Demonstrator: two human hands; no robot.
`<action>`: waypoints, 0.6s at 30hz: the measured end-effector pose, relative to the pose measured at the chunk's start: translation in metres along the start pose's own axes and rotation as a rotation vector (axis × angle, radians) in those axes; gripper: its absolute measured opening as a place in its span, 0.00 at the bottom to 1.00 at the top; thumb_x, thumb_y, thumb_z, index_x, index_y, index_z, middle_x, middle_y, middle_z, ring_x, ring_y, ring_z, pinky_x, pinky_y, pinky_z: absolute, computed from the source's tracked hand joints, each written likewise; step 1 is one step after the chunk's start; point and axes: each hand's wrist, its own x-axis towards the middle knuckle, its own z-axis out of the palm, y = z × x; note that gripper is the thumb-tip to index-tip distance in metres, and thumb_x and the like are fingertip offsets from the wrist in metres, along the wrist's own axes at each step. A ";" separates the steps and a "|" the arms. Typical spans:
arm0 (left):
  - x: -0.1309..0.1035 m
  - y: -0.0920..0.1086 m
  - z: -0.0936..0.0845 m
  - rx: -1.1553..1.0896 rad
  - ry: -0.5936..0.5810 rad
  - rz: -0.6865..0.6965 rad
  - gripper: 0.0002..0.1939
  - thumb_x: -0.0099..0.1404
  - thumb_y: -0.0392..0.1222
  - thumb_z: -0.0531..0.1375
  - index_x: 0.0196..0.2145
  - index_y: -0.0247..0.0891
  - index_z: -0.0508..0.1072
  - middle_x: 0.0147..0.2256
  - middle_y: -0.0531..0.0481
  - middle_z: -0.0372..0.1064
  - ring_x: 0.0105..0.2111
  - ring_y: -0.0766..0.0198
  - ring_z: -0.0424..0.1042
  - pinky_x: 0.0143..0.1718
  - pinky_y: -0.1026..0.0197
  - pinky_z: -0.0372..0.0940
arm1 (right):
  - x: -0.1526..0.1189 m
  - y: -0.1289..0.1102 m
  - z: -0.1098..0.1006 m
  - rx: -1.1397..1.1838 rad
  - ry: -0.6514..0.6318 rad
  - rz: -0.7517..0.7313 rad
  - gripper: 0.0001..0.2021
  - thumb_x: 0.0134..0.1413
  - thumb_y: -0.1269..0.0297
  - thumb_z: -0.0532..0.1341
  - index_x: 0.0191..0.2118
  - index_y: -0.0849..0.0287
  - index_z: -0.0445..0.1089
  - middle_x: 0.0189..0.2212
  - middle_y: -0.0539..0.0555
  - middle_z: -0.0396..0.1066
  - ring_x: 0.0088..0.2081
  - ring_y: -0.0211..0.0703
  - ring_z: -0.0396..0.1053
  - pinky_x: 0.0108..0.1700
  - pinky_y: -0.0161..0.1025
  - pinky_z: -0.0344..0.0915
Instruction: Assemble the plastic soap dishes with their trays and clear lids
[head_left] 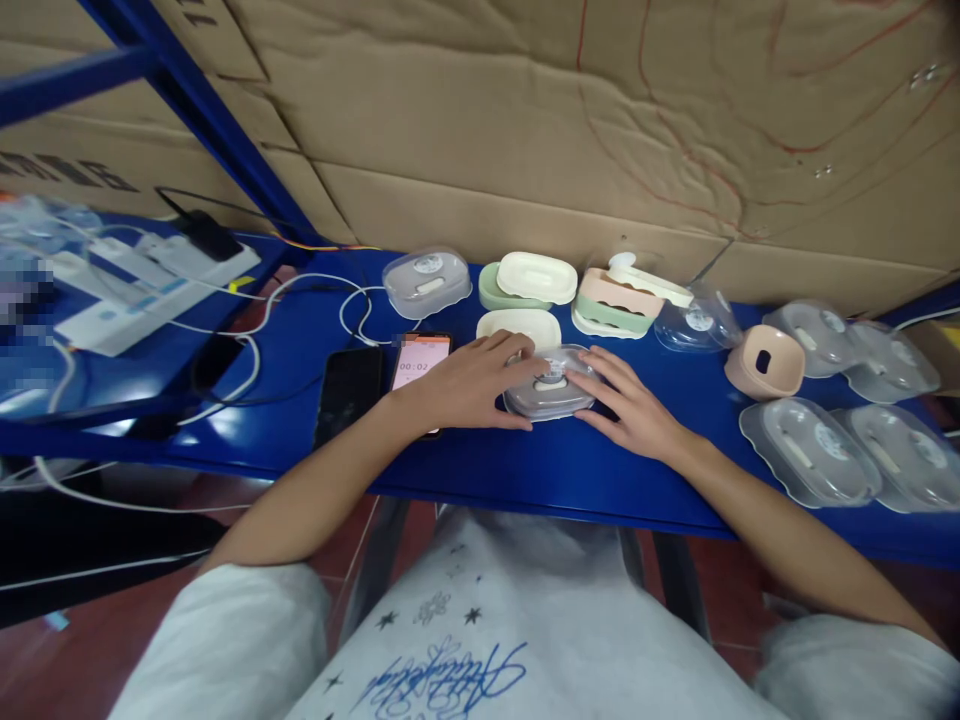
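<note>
- Two bare hands flank a clear, label-topped plastic lid lying on a blue tabletop, near its front edge.
- The left hand curves over the lid's left end, thumb and fingers apart.
- The right hand is spread, fingertips at the lid's right end; how firmly either hand presses, I cannot tell.
- Just behind the lid lies a cream oval dish.
- Left of the hands, a phone displays 00:02, beside a dark-screened phone.
- Farther right stands a peach box with an oval hole, near more clear lids.
</note>
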 end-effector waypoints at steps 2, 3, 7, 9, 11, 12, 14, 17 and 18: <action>0.000 0.000 0.000 0.003 -0.028 -0.020 0.39 0.64 0.60 0.73 0.64 0.39 0.68 0.57 0.37 0.68 0.56 0.44 0.70 0.56 0.48 0.69 | 0.000 0.000 0.000 0.013 -0.003 -0.001 0.40 0.72 0.61 0.64 0.80 0.36 0.44 0.77 0.54 0.52 0.77 0.61 0.50 0.75 0.69 0.59; 0.000 -0.001 0.000 0.003 -0.037 -0.031 0.39 0.64 0.60 0.73 0.64 0.39 0.68 0.57 0.37 0.69 0.56 0.45 0.71 0.55 0.48 0.69 | 0.000 0.000 0.001 0.019 -0.004 0.000 0.40 0.72 0.61 0.63 0.80 0.36 0.44 0.78 0.55 0.51 0.78 0.61 0.50 0.75 0.69 0.59; 0.001 0.000 0.002 0.002 -0.049 -0.044 0.37 0.65 0.59 0.73 0.64 0.39 0.68 0.57 0.37 0.69 0.55 0.45 0.72 0.56 0.49 0.69 | 0.001 -0.001 0.000 0.016 -0.018 0.013 0.40 0.71 0.60 0.64 0.80 0.38 0.44 0.78 0.56 0.50 0.78 0.61 0.50 0.75 0.69 0.59; 0.001 0.001 0.003 0.011 -0.034 -0.030 0.35 0.67 0.57 0.71 0.65 0.39 0.68 0.59 0.36 0.68 0.57 0.45 0.71 0.58 0.47 0.68 | 0.001 0.000 -0.002 0.002 -0.010 0.015 0.40 0.71 0.59 0.64 0.80 0.38 0.46 0.77 0.56 0.53 0.77 0.62 0.52 0.74 0.68 0.59; 0.001 0.002 0.004 0.014 -0.020 -0.012 0.34 0.69 0.55 0.70 0.65 0.39 0.67 0.60 0.36 0.67 0.58 0.44 0.70 0.60 0.46 0.67 | 0.001 0.001 -0.004 -0.016 0.004 0.012 0.38 0.70 0.58 0.65 0.79 0.37 0.49 0.76 0.55 0.56 0.75 0.61 0.55 0.74 0.67 0.62; 0.001 0.002 0.004 0.012 -0.015 -0.005 0.33 0.69 0.54 0.70 0.65 0.39 0.67 0.60 0.36 0.67 0.59 0.44 0.70 0.60 0.45 0.67 | 0.001 0.001 -0.006 -0.028 0.007 0.014 0.37 0.70 0.58 0.65 0.78 0.36 0.51 0.75 0.54 0.58 0.75 0.61 0.57 0.73 0.67 0.63; 0.001 0.003 0.005 0.005 -0.010 0.001 0.32 0.70 0.53 0.69 0.65 0.39 0.67 0.60 0.35 0.67 0.59 0.43 0.69 0.61 0.45 0.67 | 0.000 0.001 -0.008 -0.048 -0.002 0.028 0.36 0.70 0.58 0.65 0.77 0.35 0.53 0.74 0.54 0.61 0.74 0.60 0.59 0.72 0.66 0.65; 0.001 0.003 0.006 -0.014 -0.010 -0.003 0.32 0.70 0.53 0.69 0.65 0.41 0.67 0.60 0.36 0.67 0.59 0.43 0.69 0.61 0.44 0.67 | 0.000 0.001 -0.010 -0.052 -0.013 0.044 0.37 0.69 0.58 0.66 0.77 0.33 0.53 0.73 0.52 0.61 0.74 0.60 0.60 0.72 0.66 0.66; 0.001 0.003 0.006 -0.020 -0.012 -0.006 0.32 0.70 0.53 0.69 0.65 0.41 0.67 0.60 0.36 0.67 0.59 0.43 0.69 0.61 0.44 0.67 | 0.000 0.001 -0.010 -0.047 -0.009 0.043 0.38 0.69 0.59 0.66 0.77 0.32 0.52 0.74 0.51 0.61 0.74 0.60 0.60 0.72 0.66 0.66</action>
